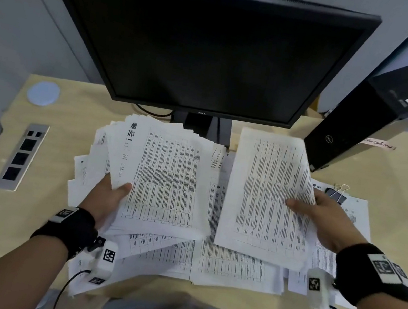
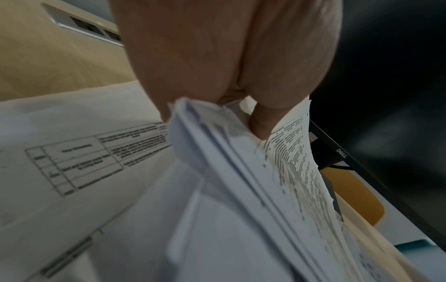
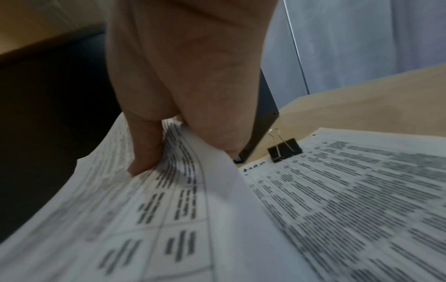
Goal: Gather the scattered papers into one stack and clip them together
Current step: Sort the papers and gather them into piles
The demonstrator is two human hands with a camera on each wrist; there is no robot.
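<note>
Gathering is partly done. A fanned bundle of papers is pinched at its edge by the left hand, and a thinner sheaf is clamped between thumb and fingers of the right hand — both raised above the desk. More loose sheets lie beneath, ungathered. The binder clip rests unused just beyond the right hand — merging, squaring and clipping remain.

On the surface, loose papers spread before the monitor. The left hand holds a fanned sheaf above their left part; the right hand holds another sheaf above their right. The binder clip lies on a sheet just behind the right hand. The computer tower stands right of the monitor, the socket strip far left
</note>
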